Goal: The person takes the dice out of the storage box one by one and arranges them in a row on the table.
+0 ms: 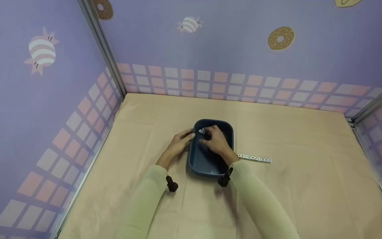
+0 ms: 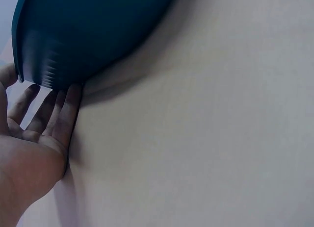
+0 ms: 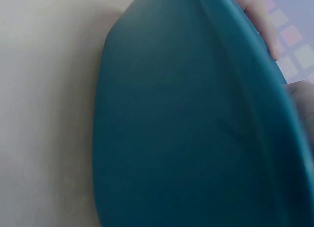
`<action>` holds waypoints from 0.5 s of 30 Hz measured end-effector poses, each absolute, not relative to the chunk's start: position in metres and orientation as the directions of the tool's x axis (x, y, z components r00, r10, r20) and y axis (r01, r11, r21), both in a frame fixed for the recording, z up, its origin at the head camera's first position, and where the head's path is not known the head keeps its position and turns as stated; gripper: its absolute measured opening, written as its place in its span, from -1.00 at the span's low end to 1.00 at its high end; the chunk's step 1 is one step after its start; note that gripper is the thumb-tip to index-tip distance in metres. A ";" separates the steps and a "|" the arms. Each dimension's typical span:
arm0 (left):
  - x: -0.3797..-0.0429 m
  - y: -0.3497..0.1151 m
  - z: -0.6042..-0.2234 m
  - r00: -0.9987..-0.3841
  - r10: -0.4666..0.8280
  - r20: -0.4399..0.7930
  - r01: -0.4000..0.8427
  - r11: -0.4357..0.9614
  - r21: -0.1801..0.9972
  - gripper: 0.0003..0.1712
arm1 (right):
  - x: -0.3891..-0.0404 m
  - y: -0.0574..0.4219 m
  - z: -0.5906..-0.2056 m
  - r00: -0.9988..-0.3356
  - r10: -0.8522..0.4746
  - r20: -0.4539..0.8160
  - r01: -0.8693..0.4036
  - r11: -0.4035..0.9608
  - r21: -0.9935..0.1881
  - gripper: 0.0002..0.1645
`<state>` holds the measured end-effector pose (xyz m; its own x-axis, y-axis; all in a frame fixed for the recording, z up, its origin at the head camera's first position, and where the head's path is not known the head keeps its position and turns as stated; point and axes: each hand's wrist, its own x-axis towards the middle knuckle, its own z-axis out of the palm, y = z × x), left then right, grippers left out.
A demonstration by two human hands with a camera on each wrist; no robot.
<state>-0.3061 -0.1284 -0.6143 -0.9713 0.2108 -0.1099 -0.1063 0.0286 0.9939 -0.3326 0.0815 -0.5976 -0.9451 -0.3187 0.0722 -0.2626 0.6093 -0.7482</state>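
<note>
A dark blue rectangular bin (image 1: 207, 166) stands in front of me. My left hand (image 1: 179, 142) holds its left side, thumb at the rim and fingers along the outer wall, as the left wrist view also shows. My right hand (image 1: 216, 141) reaches down inside, thumb spread away from the bent fingers. Small white cubes with dark marks (image 1: 202, 131) lie by its fingertips, near the bin's far left corner. In the right wrist view the bin's outer wall (image 3: 171, 114) covers most of that hand.
Right of the bin, a straight row of small white cubes with printed symbols (image 1: 254, 158) lies on the beige cloth (image 1: 303, 186), its near end by my right wrist. Purple patterned panels (image 1: 230, 43) enclose the table at the back and sides.
</note>
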 end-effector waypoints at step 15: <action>-0.306 -0.128 -0.615 -0.975 0.192 -0.116 -0.112 0.030 0.993 -0.39 | -0.331 0.081 -0.596 -0.939 -0.344 0.029 -0.261 0.653 -0.711 -0.34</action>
